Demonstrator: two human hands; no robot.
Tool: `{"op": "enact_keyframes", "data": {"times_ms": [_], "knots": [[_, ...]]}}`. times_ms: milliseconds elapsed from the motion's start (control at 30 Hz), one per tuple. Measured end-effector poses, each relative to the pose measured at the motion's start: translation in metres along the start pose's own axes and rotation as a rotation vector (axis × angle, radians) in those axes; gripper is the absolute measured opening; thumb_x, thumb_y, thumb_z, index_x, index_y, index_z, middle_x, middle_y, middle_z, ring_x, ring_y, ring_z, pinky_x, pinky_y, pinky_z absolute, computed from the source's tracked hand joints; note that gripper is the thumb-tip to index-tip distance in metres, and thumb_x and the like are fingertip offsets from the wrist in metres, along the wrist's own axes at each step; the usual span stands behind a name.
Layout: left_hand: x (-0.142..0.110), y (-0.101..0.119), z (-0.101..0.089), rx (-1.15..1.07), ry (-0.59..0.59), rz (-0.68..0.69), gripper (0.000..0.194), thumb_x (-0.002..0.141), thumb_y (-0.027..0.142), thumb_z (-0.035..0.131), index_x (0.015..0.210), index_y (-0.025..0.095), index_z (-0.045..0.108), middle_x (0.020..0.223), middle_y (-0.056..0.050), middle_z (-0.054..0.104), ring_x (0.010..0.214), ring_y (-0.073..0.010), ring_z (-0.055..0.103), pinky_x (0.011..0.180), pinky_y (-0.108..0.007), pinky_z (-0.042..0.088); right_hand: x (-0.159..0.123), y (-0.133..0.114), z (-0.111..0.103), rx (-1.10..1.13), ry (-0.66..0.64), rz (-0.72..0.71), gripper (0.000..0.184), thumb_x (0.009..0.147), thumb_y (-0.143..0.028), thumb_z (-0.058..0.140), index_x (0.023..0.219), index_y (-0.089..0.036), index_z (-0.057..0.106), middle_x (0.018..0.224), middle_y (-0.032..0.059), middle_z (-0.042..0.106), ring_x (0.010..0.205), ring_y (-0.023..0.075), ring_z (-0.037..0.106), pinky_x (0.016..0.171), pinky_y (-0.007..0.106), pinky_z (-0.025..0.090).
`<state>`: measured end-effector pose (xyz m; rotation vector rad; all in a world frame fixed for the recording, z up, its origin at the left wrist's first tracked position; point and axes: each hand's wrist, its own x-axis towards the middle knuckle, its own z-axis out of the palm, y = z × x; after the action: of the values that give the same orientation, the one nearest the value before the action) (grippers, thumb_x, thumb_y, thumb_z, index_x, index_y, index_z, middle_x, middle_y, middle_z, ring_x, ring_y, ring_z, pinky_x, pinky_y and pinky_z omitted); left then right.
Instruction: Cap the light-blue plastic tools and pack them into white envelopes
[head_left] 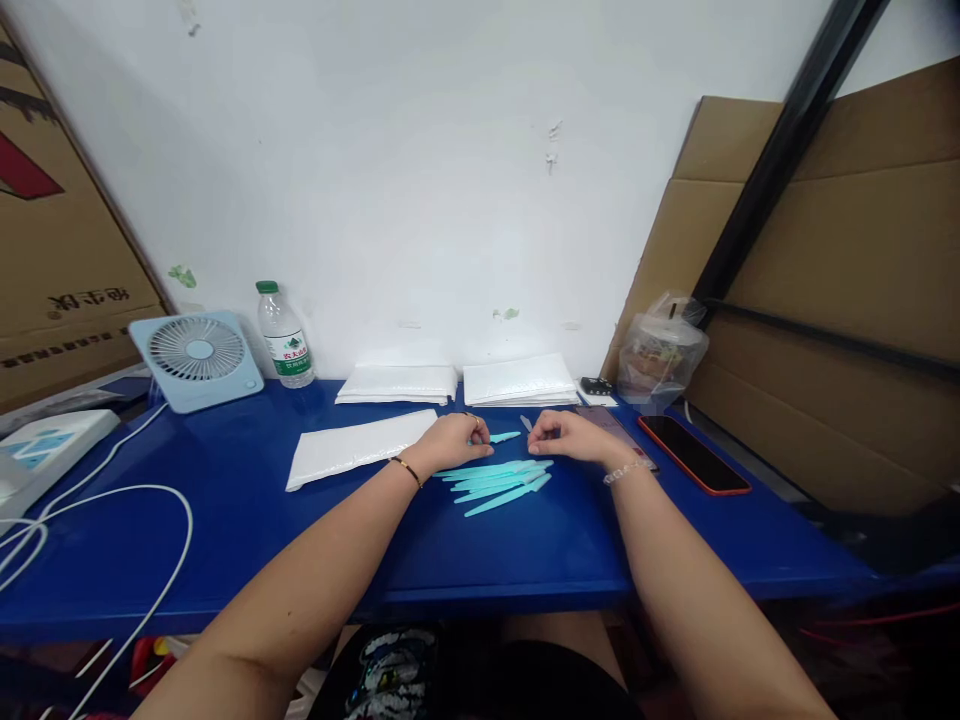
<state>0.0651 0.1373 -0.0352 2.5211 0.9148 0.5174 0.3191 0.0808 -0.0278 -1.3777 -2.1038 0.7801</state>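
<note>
Head view: my left hand (454,440) pinched a teal stick (506,437); my right hand (564,436) curled beside a small clear piece (526,424), grip unclear. Light, level hold suited thin stuff, I judged, wrists off the teal pile (499,484) nearer me on the blue table (517,565).

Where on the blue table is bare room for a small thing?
Bare: between the curled white cable and left forearm; between the slim turquoise plastic tools and front table edge. Crowded: around left hand, right hand and white padded envelopes.
</note>
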Motion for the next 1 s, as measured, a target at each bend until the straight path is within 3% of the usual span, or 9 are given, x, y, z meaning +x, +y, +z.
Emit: {"op": "enact_keyframes", "data": {"times_ms": [133, 267, 500, 600, 700, 800, 1000], "knots": [[-0.005, 0.013, -0.002, -0.024, -0.186, 0.007, 0.034, 0.072, 0.051, 0.06, 0.083, 0.02, 0.066, 0.076, -0.001, 0.066, 0.064, -0.0137, 0.056, 0.053, -0.022, 0.036, 0.003, -0.008, 0.008, -0.073, -0.151, -0.043, 0.027, 0.066, -0.043, 0.073, 0.078, -0.019, 0.071, 0.08, 0.0008, 0.054, 0.076, 0.0154, 0.053, 0.069, 0.027, 0.042], [-0.006, 0.021, -0.006, -0.025, -0.233, 0.011, 0.032, 0.074, 0.049, 0.059, 0.079, 0.018, 0.066, 0.07, 0.0, 0.064, 0.059, -0.0123, 0.053, 0.05, -0.021, 0.033, 0.006, -0.005, 0.01, -0.023, -0.11, -0.079, 0.025, 0.069, -0.042, 0.071, 0.074, -0.017, 0.069, 0.08, 0.0012, 0.053, 0.072, 0.014, 0.052, 0.066, 0.026, 0.042], [0.0, 0.007, -0.012, 0.184, -0.085, -0.081, 0.021, 0.077, 0.038, 0.058, 0.076, 0.019, 0.068, 0.07, -0.001, 0.065, 0.061, -0.0137, 0.054, 0.053, -0.023, 0.03, 0.004, 0.011, 0.001, 0.041, 0.132, 0.082, 0.031, 0.066, -0.044, 0.071, 0.073, -0.015, 0.067, 0.074, 0.0031, 0.063, 0.07, 0.0155, 0.056, 0.065, 0.027, 0.043], [0.0, 0.001, -0.011, 0.196, -0.022, -0.072, 0.021, 0.076, 0.038, 0.06, 0.084, 0.021, 0.068, 0.078, -0.001, 0.067, 0.067, -0.014, 0.056, 0.056, -0.022, 0.033, 0.005, 0.015, 0.001, -0.01, 0.21, 0.109, 0.03, 0.065, -0.043, 0.072, 0.075, -0.015, 0.068, 0.076, 0.0041, 0.064, 0.069, 0.0159, 0.056, 0.063, 0.027, 0.043], [-0.002, 0.004, -0.01, 0.139, -0.033, -0.03, 0.029, 0.074, 0.046, 0.062, 0.088, 0.021, 0.068, 0.083, -0.001, 0.066, 0.07, -0.0141, 0.057, 0.057, -0.022, 0.035, 0.007, 0.01, 0.004, -0.041, 0.164, 0.039, 0.029, 0.068, -0.043, 0.069, 0.077, -0.016, 0.07, 0.079, 0.004, 0.063, 0.072, 0.016, 0.056, 0.065, 0.027, 0.043], [-0.003, 0.01, -0.008, 0.088, -0.138, 0.005, 0.033, 0.07, 0.052, 0.063, 0.082, 0.021, 0.068, 0.078, 0.0, 0.066, 0.066, -0.014, 0.056, 0.054, -0.022, 0.034, 0.007, -0.001, 0.01, -0.098, 0.075, -0.01, 0.027, 0.07, -0.043, 0.069, 0.078, -0.018, 0.072, 0.081, 0.003, 0.059, 0.075, 0.0156, 0.056, 0.067, 0.026, 0.042], [0.0, 0.013, -0.001, 0.047, -0.22, -0.076, 0.027, 0.077, 0.043, 0.055, 0.072, 0.018, 0.065, 0.068, -0.001, 0.063, 0.059, -0.013, 0.052, 0.05, -0.023, 0.032, 0.01, -0.009, 0.02, -0.167, -0.025, -0.079, 0.019, 0.07, -0.039, 0.07, 0.076, -0.021, 0.073, 0.08, 0.0006, 0.059, 0.07, 0.0133, 0.055, 0.075, 0.027, 0.041]]}}
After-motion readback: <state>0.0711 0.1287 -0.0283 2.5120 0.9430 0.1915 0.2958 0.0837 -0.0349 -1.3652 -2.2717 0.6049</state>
